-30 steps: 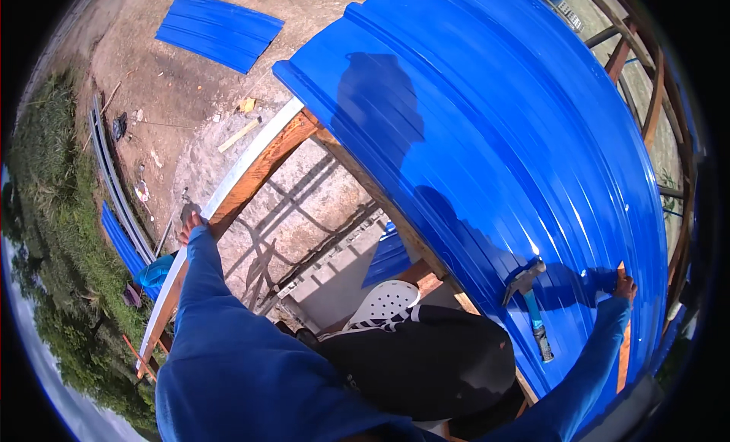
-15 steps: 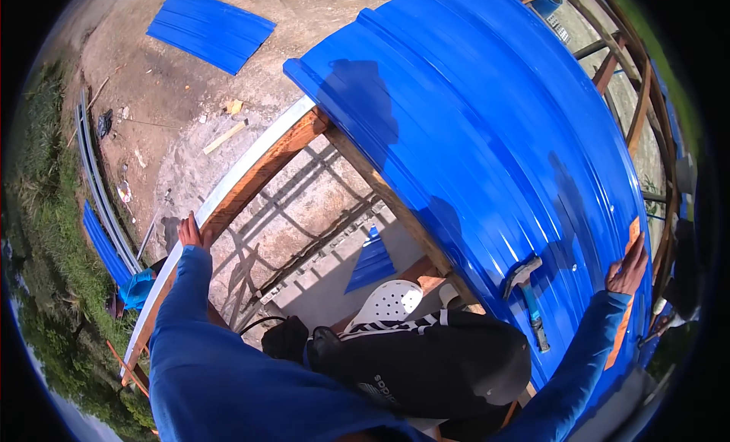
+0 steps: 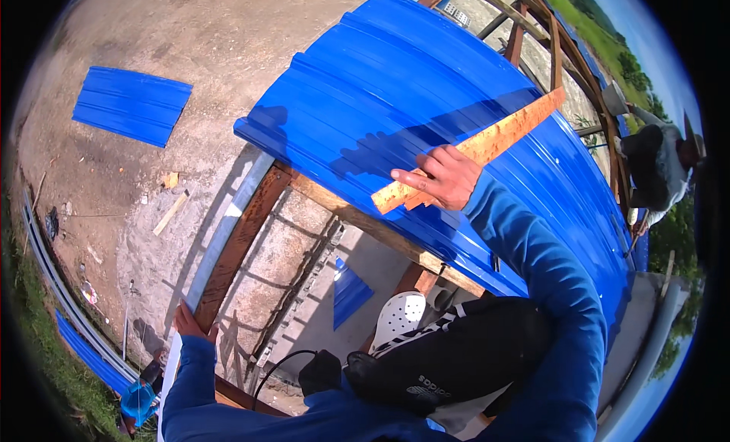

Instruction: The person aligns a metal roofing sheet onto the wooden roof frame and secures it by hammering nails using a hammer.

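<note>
My right hand (image 3: 449, 177) is closed round a flat wooden board (image 3: 509, 130), held up over the blue corrugated roofing sheet (image 3: 395, 85). The board slants from my fist toward the upper right, and its shadow falls on the sheet. At the lower left my left hand (image 3: 193, 322) grips the edge of a wooden beam (image 3: 247, 221), which has a pale metal strip (image 3: 224, 229) along its outer side. Another wooden beam (image 3: 357, 212) runs under the sheet's near edge. My right sleeve hides part of the sheet.
Open framing drops to a floor where a blue offcut (image 3: 350, 291) lies. My white perforated shoe (image 3: 401, 313) rests by the beam. Another blue sheet (image 3: 133, 106) lies on the ground at left. A person (image 3: 661, 164) is at the far right, by curved roof framing (image 3: 593, 77).
My right hand has lifted the board off the sheet and swung it up and left. The view has shifted; my left hand stays on the beam. The hammer has gone from sight.
</note>
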Demonstrator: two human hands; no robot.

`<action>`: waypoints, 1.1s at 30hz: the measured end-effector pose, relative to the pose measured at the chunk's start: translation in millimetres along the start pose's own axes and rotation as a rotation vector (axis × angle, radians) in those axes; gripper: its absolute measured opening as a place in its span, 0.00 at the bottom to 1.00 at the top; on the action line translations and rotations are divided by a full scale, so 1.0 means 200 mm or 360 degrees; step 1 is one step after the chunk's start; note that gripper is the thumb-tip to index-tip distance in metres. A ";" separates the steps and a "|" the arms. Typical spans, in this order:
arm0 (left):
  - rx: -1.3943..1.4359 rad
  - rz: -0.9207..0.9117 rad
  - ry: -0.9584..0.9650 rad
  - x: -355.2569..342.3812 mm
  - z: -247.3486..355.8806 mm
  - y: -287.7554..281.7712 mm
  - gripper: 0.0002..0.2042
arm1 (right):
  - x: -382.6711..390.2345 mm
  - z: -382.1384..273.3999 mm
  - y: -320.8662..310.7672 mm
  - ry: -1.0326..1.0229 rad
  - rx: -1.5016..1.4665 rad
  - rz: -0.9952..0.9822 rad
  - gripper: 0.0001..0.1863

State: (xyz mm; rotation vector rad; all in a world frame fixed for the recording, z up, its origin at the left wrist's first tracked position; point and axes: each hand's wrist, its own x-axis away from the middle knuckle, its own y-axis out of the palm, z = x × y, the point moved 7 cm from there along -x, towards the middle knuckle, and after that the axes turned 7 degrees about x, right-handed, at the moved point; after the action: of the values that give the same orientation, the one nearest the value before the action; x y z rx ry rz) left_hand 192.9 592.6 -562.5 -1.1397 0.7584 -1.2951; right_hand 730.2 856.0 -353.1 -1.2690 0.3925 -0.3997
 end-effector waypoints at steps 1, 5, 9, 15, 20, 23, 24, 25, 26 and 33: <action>-0.0018 0.0031 0.0118 0.01 -0.05 0.04 0.53 | -0.05 -0.06 0.11 -0.0065 -0.0028 -0.0114 0.42; -0.0040 0.0046 0.0126 0.01 -0.03 0.00 0.52 | -0.07 -0.28 0.40 -0.0198 -0.0078 -0.0361 0.43; -0.0072 0.0055 0.0089 0.01 -0.06 0.00 0.51 | 0.00 -0.33 0.53 -0.0003 -0.0268 -0.0435 0.46; -0.0074 0.0155 0.0110 -0.01 -0.05 0.05 0.50 | 0.11 -0.32 0.60 0.0119 -0.0360 -0.1099 0.62; -0.0133 0.0217 0.0162 -0.03 -0.01 0.00 0.48 | 0.04 -0.30 0.55 0.0136 -0.0323 -0.1577 0.70; -0.0108 0.0185 0.0136 -0.02 -0.01 -0.02 0.48 | 0.06 -0.26 0.56 0.0245 -0.0388 -0.1665 0.69; -0.0095 0.0180 0.0134 -0.03 -0.01 -0.01 0.48 | 0.07 -0.26 0.55 0.0256 -0.0392 -0.1668 0.69; -0.0075 0.0132 0.0128 -0.03 -0.02 0.00 0.48 | 0.08 -0.25 0.55 0.0339 -0.0404 -0.1677 0.69; -0.0077 0.0126 0.0113 -0.03 -0.03 0.00 0.48 | 0.08 -0.25 0.55 0.0423 -0.0416 -0.1686 0.68; 0.0000 0.0009 0.0016 -0.05 0.00 -0.01 0.47 | 0.02 -0.19 0.41 0.0811 -0.0383 -0.1606 0.60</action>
State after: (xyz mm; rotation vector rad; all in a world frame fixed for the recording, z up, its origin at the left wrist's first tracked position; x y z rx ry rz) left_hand 190.4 602.1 -561.2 -1.1310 0.7682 -1.2973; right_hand 720.2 842.4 -442.2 -1.5339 0.1954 -1.5882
